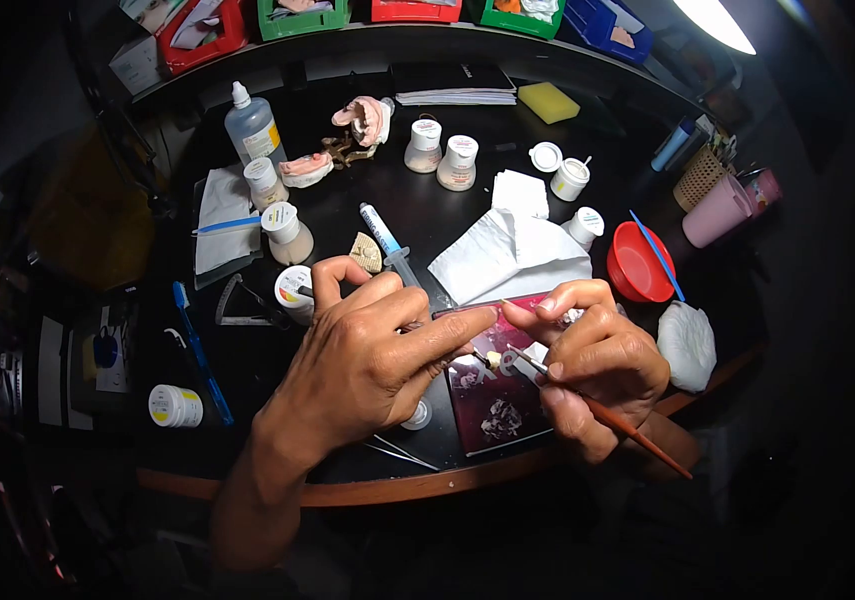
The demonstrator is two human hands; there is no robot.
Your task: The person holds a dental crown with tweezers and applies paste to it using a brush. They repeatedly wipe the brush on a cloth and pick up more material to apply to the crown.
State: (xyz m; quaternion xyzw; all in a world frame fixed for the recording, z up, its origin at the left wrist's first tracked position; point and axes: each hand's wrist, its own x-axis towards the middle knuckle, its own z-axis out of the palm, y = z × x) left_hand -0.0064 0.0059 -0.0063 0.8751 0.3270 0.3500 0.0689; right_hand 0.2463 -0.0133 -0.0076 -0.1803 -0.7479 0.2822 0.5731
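My right hand grips a thin brush with a reddish-brown handle, its tip pointing left. My left hand is closed, with its index finger stretched toward the right fingertips; it pinches a dark, thin holder. A small pale piece shows at the end of this holder, close to the brush tip. Below both hands lies a dark red glossy slab with whitish smears. Folded white tissue is just behind the slab. A syringe lies behind my left hand.
Several powder jars stand around the back and left. A dental model, a clear bottle and a yellow sponge are at the back. On the right are a red bowl, cotton and a pink cup.
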